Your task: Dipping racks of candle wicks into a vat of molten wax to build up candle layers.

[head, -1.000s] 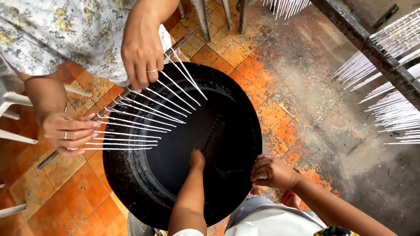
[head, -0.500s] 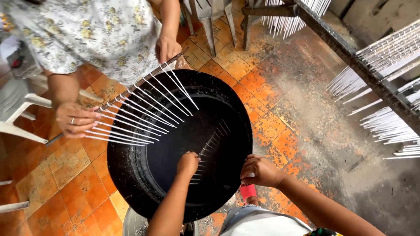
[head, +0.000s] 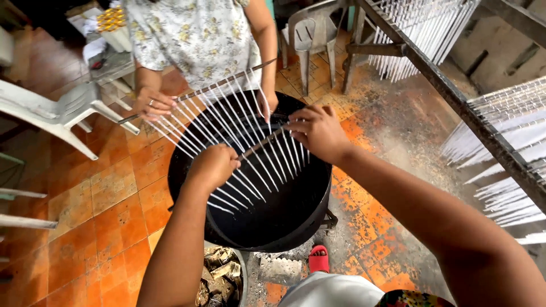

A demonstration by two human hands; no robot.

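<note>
Orange tiled floor (head: pixel 108 199) is carrying everything: a big black tub (head: pixel 284 222) w/ dark inside is sitting mid-floor, white plastic chair (head: pixel 51 111) standing near the floor's left edge, grey chair (head: pixel 310 31) near the top edge. Wooden racks (head: pixel 455 96) w/ rows of white hanging sticks are running along the right side.

Left hand (head: pixel 211 166) is gripping, closed, the near end of a thin rod (head: pixel 263 142); right hand (head: pixel 316 132) is closed on the rod's far end. Rod is being held level above the tub, tilted slightly up to the right, w/ thin white candles (head: pixel 256 179) hanging off it in a row, fanning down over the tub's opening, not touching the liquid as far as one can tell.

Opposite, another person in a flowered top (head: pixel 193 40) is holding a second rod (head: pixel 199 91) of white candles over the tub's far rim, one hand (head: pixel 152 103) w/ a ring at its left end. Red sandal (head: pixel 319 258) is showing by the tub's near side, next to a bucket of scraps (head: pixel 219 276).
</note>
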